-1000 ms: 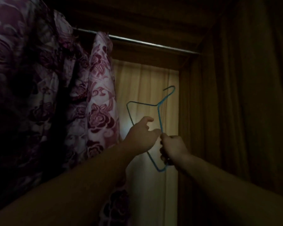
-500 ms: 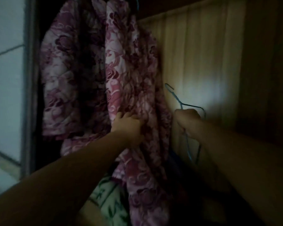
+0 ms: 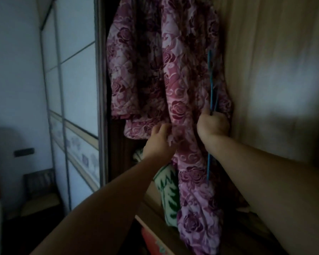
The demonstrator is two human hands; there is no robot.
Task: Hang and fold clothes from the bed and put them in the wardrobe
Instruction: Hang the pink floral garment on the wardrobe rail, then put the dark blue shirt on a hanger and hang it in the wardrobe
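Two hands reach into the wardrobe point(image 3: 276, 52). Our right hand point(image 3: 213, 126) is fisted around the blue wire hanger point(image 3: 211, 85), held upright against the hanging rose-print robe point(image 3: 160, 74). Our left hand point(image 3: 159, 142) touches the robe's fabric, fingers bent, seemingly pinching a fold, though dimness blurs it.

Robe point(image 3: 155, 70) hangs inside wardrobe, sliding door point(image 3: 75, 89) to its left, side panel point(image 3: 274, 70) to its right; hanger point(image 3: 212, 85) between robe and panel; folded cloth point(image 3: 168, 190) below.
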